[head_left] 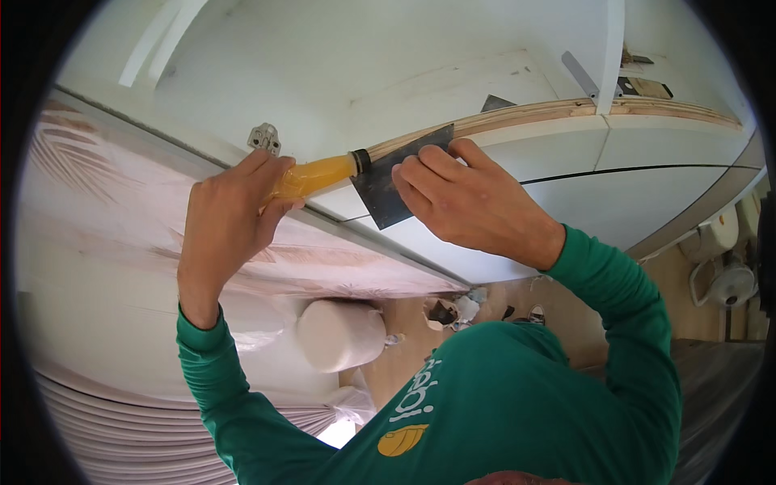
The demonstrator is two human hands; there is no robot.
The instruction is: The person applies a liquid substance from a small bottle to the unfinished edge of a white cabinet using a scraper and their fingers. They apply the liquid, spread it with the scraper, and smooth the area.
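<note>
My left hand (234, 206) is closed round a small bottle of yellow-orange liquid (319, 174), tipped on its side. Its black cap (360, 162) points right and meets or overlaps the near-left edge of a thin dark metal scraper plate (384, 190); I cannot tell if they touch. The fingers of my right hand (465, 190) grip that plate from the right. Both are held over the front edge of a white cabinet, by a strip of bare wood (517, 117). Beyond my left hand, a metal hinge (264, 137) sits on the cabinet.
Inside the white cabinet lie a dark triangular piece (495, 103) and, past an upright divider (610, 56), a flat wood-and-dark tool (645, 87). White door fronts (647, 206) run along the right. Below are a white round pouf (341, 335) and an open bag (440, 314) on the wooden floor.
</note>
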